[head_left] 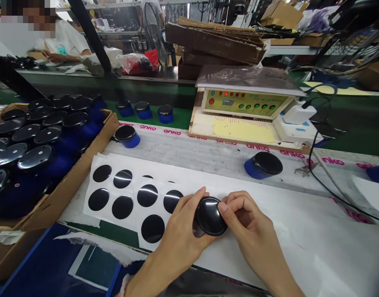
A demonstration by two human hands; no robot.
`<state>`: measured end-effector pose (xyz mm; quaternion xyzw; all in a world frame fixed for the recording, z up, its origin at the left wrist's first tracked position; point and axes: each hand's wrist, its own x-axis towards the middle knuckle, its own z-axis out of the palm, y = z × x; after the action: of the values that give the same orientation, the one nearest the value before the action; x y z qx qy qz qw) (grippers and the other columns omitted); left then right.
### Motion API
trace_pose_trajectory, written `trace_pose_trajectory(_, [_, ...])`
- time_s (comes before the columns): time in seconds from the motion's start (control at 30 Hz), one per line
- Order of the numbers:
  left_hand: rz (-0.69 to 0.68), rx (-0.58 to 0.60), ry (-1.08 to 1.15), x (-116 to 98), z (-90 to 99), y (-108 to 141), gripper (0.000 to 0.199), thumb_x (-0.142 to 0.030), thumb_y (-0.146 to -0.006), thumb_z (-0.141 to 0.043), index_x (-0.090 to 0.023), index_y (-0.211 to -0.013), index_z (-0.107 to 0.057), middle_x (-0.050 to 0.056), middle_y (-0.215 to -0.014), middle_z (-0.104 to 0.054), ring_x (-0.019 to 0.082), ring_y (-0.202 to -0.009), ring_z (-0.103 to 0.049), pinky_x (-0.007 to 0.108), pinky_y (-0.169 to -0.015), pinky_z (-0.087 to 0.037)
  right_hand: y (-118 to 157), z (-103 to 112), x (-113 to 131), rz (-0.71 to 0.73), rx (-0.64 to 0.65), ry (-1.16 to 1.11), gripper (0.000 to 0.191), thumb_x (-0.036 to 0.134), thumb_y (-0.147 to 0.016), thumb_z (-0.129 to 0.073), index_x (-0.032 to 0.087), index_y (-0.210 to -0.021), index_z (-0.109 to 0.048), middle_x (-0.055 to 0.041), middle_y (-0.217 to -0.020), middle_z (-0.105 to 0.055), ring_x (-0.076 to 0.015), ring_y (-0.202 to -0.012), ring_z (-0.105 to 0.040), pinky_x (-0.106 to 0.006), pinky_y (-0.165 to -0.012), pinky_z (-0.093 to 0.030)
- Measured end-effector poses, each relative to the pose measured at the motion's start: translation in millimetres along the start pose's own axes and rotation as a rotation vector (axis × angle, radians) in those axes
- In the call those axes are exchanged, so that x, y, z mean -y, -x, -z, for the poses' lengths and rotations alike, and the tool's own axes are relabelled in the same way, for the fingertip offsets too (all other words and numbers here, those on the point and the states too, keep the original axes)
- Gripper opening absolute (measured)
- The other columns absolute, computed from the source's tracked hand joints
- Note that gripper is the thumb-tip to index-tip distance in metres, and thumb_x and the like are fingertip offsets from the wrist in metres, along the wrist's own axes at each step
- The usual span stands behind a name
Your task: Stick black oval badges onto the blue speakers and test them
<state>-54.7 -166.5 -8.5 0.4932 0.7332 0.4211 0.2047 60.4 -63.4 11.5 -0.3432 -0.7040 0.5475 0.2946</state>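
My left hand [185, 225] is wrapped round a round unit with a glossy black top [210, 215], tilted towards me above the white paper. My right hand [249, 225] is closed at the unit's right edge, its thumb pressing on the rim of the top. Whether its fingers also pinch a thin film there I cannot tell. Left of my hands lie white sheets [136, 190] bearing glossy black round stickers [152, 228]. One blue unit with a black top [264, 165] stands beyond my right hand, and another similar unit [127, 136] is behind the sheets.
A cardboard box [81, 165] full of blue units with black tops stands at the left. Three more units [143, 110] sit on the green surface behind. A yellow-panelled control box [245, 103] is at the back, with a black cable [328, 187] on the right. A person [68, 39] sits across.
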Motion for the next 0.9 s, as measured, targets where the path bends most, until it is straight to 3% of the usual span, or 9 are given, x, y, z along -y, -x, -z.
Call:
trace_pose_trajectory(0.4, [0.085,0.024,0.047,-0.6,-0.1,1.5,0.083,-0.03,-0.078,-0.072,-0.045,-0.138,-0.017,-0.008,-0.136,-0.051,0.015,-0.126,-0.046,0.034,-0.103,-0.045,-1.4,-2.8,-1.5,0.02,-0.02,-0.01,0.023,0.031,-0.088,-0.057,0.023,-0.069,-0.049,-0.0009,-0.082,-0.049,-0.0169,-0.079,-0.052,-0.029,-0.068,-0.043])
trace_pose_trajectory(0.6, [0.073,0.012,0.053,-1.5,0.1,3.3,0.083,-0.03,-0.079,-0.071,-0.043,-0.14,-0.015,-0.004,-0.135,-0.052,0.018,-0.124,-0.048,0.037,-0.102,-0.045,0.3,-1.0,-4.2,0.043,-0.023,-0.005,0.023,0.03,-0.089,-0.056,0.023,-0.069,-0.047,-0.0014,-0.083,-0.049,-0.0174,-0.08,-0.052,-0.031,-0.071,-0.043])
trace_pose_trajectory(0.7, [0.027,0.007,0.008,1.3,0.6,2.0,0.082,-0.032,-0.08,-0.069,-0.04,-0.141,-0.015,-0.001,-0.135,-0.052,0.019,-0.123,-0.048,0.037,-0.101,-0.046,0.6,-3.6,-5.6,0.041,-0.037,-0.011,0.022,0.031,-0.088,-0.057,0.023,-0.07,-0.048,-0.0013,-0.083,-0.049,-0.0168,-0.08,-0.053,-0.031,-0.071,-0.044])
trace_pose_trajectory(0.8, [-0.12,0.018,-0.121,4.3,2.0,0.4,0.074,-0.029,-0.085,-0.063,-0.037,-0.142,-0.016,0.003,-0.137,-0.049,0.022,-0.124,-0.046,0.039,-0.102,-0.045,-0.7,-6.5,-6.1,-0.058,-0.04,-0.135,0.018,0.037,-0.085,-0.062,0.025,-0.084,-0.049,-0.0001,-0.083,-0.053,-0.0166,-0.078,-0.058,-0.03,-0.07,-0.047])
trace_pose_trajectory(0.9, [-0.229,0.096,-0.269,-0.2,6.6,3.6,0.07,-0.024,-0.089,-0.056,-0.031,-0.146,-0.016,0.01,-0.139,-0.042,0.028,-0.123,-0.044,0.045,-0.1,-0.044,-2.8,4.7,-7.2,-0.178,-0.051,-0.22,0.032,0.045,-0.08,-0.066,0.026,-0.098,-0.047,-0.0003,-0.085,-0.061,-0.0184,-0.08,-0.064,-0.031,-0.072,-0.05])
